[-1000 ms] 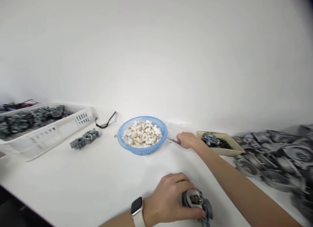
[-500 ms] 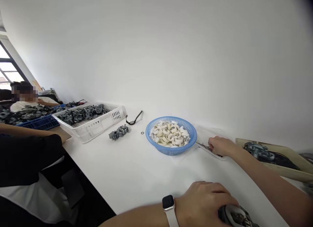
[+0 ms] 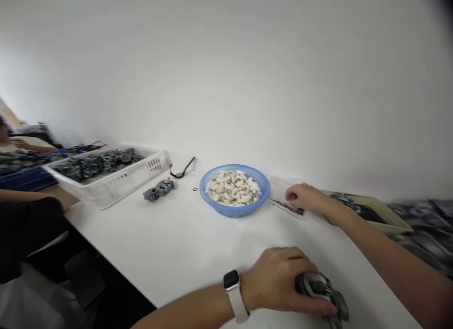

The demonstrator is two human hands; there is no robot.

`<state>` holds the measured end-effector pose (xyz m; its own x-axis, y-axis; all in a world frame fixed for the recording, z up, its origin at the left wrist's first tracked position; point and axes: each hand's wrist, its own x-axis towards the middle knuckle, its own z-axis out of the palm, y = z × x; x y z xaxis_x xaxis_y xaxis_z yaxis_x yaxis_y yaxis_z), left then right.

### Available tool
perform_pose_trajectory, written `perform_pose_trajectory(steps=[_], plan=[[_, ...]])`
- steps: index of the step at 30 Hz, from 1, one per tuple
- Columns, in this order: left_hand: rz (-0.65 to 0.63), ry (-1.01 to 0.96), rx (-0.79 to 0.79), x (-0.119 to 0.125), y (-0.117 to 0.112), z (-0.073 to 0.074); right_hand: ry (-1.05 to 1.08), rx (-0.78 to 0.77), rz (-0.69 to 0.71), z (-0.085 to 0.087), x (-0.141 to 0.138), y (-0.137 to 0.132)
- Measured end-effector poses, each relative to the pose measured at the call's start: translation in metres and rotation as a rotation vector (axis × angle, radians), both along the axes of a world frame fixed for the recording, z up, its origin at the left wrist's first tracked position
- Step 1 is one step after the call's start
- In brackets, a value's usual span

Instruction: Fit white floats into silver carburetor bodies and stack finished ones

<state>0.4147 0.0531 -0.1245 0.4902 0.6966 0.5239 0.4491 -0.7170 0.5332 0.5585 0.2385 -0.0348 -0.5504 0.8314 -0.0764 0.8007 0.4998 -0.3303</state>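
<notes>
My left hand (image 3: 283,282), with a watch on its wrist, is wrapped round a grey metal carburetor (image 3: 323,293) near the table's front edge. The carburetor's round open end faces up. My right hand (image 3: 306,198) hovers at a shallow clear plastic tray (image 3: 295,214) of small thin metal parts, its fingers curled together. What they pinch, if anything, is too small to tell. Left of that tray stands a blue basket (image 3: 233,210) full of white curved plastic pieces (image 3: 234,189).
Another carburetor (image 3: 159,189), a small black ring (image 3: 195,189) and a black wristwatch (image 3: 180,173) lie on the table. A white crate (image 3: 116,187) of carburetors stands at the left, near a person's arm (image 3: 31,197). A beige tray (image 3: 385,215) and piled metal parts (image 3: 424,230) are at the right.
The view has swung right, shifting things leftward. My right hand has lifted a little from the clear tray. The carburetor in my left hand shows more fully, its open end turned up.
</notes>
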Motion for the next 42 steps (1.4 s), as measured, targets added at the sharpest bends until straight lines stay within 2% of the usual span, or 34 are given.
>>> perform_pose_trajectory(steps=[3, 5, 9, 11, 12, 15, 19, 25, 34, 37, 42], plan=[[0.003, 0.019, -0.069, -0.002, -0.007, 0.011, 0.217, -0.128, 0.068, 0.003, 0.024, -0.040], [0.017, 0.014, -0.111, -0.003, -0.010, 0.018, 0.326, -0.217, 0.052, -0.006, 0.042, -0.073], [0.005, 0.003, -0.165, -0.001, -0.013, 0.022, 0.790, -0.483, -0.164, -0.037, 0.071, -0.134], [0.002, 0.007, -0.177, 0.001, -0.014, 0.022, 1.003, -0.625, -0.273, -0.050, 0.078, -0.153], [0.000, 0.005, -0.176, 0.002, -0.015, 0.021, 1.040, -0.675, -0.297, -0.054, 0.079, -0.159], [-0.013, -0.013, -0.153, 0.004, -0.015, 0.018, 1.033, -0.775, -0.287, -0.057, 0.078, -0.166], [-0.010, 0.012, -0.107, 0.004, -0.015, 0.014, 1.056, -0.834, -0.251, -0.055, 0.077, -0.164], [0.030, 0.098, -0.016, 0.003, -0.017, 0.012, 1.132, -0.809, -0.259, -0.059, 0.077, -0.167], [0.084, 0.100, 0.040, 0.005, -0.018, 0.010, 1.078, -0.824, -0.256, -0.055, 0.080, -0.168], [0.088, 0.105, 0.013, 0.005, -0.019, 0.011, 1.072, -0.790, -0.245, -0.059, 0.079, -0.169], [0.086, 0.094, -0.026, 0.004, -0.020, 0.011, 1.039, -0.618, -0.220, -0.064, 0.075, -0.173]])
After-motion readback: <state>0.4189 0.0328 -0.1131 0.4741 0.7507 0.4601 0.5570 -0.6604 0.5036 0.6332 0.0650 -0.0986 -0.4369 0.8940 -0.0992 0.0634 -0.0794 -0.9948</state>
